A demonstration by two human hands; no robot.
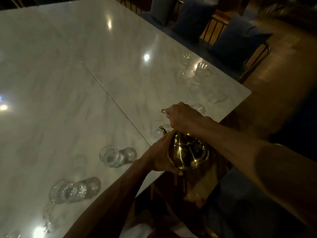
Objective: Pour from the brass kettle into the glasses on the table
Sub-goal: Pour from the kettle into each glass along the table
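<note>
A shiny brass kettle (187, 152) hangs just above the near edge of the white marble table (106, 69), tipped forward. My right hand (181, 117) grips its wire handle from above. My left hand (161, 156) cups the kettle's left side and underside. The curved spout points at a small clear glass (156, 130) right in front of it. Two more clear glasses stand to the left, one (111, 156) nearer the kettle and one (66, 190) further down the edge. Several others stand along the right edge, such as one glass (217, 96). Whether liquid is flowing cannot be made out.
A straight seam (103, 85) runs across the tabletop. Chairs with blue cushions (193, 19) line the far right side. A wooden floor (283, 69) lies beyond the table's right edge. Bright lamp reflections dot the marble.
</note>
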